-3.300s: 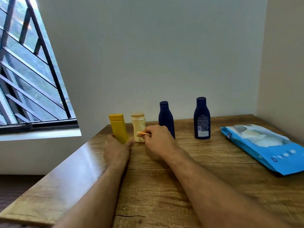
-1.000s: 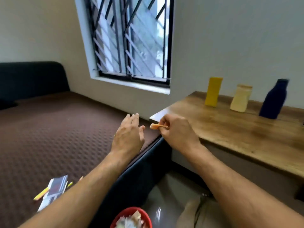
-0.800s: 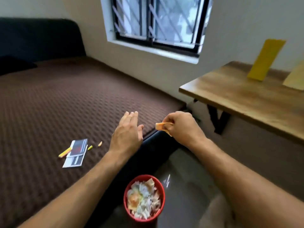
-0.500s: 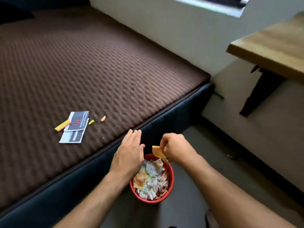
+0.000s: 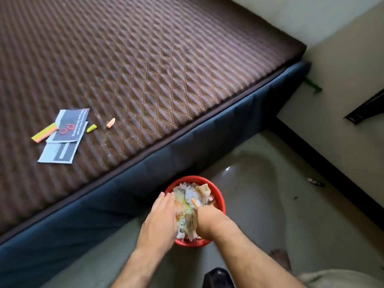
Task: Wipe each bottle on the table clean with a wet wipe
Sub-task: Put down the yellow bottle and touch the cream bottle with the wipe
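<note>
Wipe [image 5: 194, 202] seen only as a short orange strip, pinched at the finger end of the right hand [image 5: 208, 218]. Lies directly above the red bin [image 5: 220, 197], over the heap of used wipes [image 5: 188, 195] that fills it to the rim. Long axis slanted, pointing up and to the left from the right hand, toward the middle of the heap. Right hand turned palm down with fingers curled under; fingertips themselves hidden, so cannot tell how many of them hold the strip.

Left hand [image 5: 161, 220] flat with fingers straight and close together, holding nothing, set at the left side of the bin with fingertips at the rim and touching or nearly touching the heap. So right hand clearly the one in charge of the wipe, left hand just beside it across the heap.

Probably the moment of throwing away: only a release needed, straight down, no sideways reach. Light and damp, so may cling to the fingers or settle on top of the full heap and slide off.

Bottles and table top not in view; quilted brown bed [image 5: 145, 80] to the left of the bin.
</note>
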{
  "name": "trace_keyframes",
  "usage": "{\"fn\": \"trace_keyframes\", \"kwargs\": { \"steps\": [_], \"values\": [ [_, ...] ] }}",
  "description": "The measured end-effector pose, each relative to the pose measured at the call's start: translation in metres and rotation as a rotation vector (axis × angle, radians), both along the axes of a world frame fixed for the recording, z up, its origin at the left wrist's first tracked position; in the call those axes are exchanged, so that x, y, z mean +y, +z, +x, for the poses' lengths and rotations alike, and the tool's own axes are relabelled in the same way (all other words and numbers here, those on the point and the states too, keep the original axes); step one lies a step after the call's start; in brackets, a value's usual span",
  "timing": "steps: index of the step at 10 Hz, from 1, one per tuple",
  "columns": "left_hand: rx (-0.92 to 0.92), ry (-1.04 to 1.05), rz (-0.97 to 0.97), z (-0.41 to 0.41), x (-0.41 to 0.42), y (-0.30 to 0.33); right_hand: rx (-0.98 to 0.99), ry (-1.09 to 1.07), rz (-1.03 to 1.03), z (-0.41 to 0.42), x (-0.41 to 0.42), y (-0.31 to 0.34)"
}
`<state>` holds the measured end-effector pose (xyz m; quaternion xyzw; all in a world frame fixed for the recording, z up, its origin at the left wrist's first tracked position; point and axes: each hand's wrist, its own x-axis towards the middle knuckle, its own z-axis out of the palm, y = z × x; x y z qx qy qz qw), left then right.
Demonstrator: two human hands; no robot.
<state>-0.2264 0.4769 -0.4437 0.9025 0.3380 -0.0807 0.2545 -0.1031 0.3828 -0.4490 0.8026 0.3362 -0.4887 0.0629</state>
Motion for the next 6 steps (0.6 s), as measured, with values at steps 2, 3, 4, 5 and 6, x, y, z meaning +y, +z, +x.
{"fn": "trace_keyframes", "kwargs": {
  "steps": [2,3,4,5,6],
  "values": [
    [0.074,-0.038,-0.032,0.002,-0.004,-0.019,0.051,0.055,-0.097,-0.004,-0.003,-0.08],
    [0.115,-0.05,-0.024,0.002,-0.003,-0.024,0.068,0.111,-0.096,-0.009,-0.003,-0.061],
    [0.139,-0.064,-0.023,0.0,0.0,-0.02,0.087,0.071,-0.093,-0.003,-0.006,-0.035],
    [0.131,-0.086,-0.001,0.002,-0.002,-0.008,0.025,0.07,-0.049,0.006,-0.009,-0.015],
    [0.094,-0.119,0.053,0.009,-0.004,0.013,-0.018,-0.048,0.085,0.012,-0.012,0.021]
  ]
}}
